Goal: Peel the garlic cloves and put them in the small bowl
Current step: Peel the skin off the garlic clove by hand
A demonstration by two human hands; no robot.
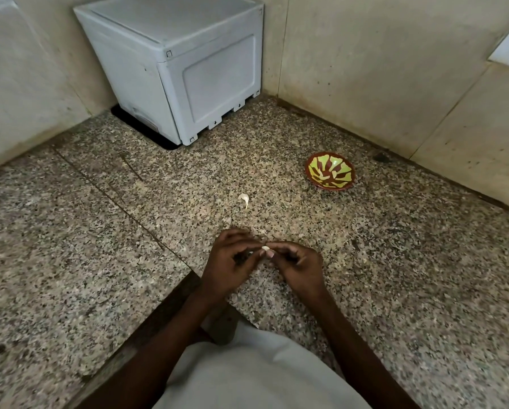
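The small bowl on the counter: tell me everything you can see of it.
The small bowl is round and shallow, with a brown-red rim and a yellow-green inside crossed by dark red stripes; it looks glazed or painted. It sits upright on the speckled stone counter, near the right wall, well beyond both hands. Pale pieces lie inside, possibly peeled garlic. Nothing else touches it.

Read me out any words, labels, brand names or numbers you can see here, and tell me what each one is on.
None can be read.
The grey plastic box has only small moulded marks near its base, too small to read.
The small bowl carries a green and brown pattern, no lettering.
The garlic clove and the granite counter bear no text.
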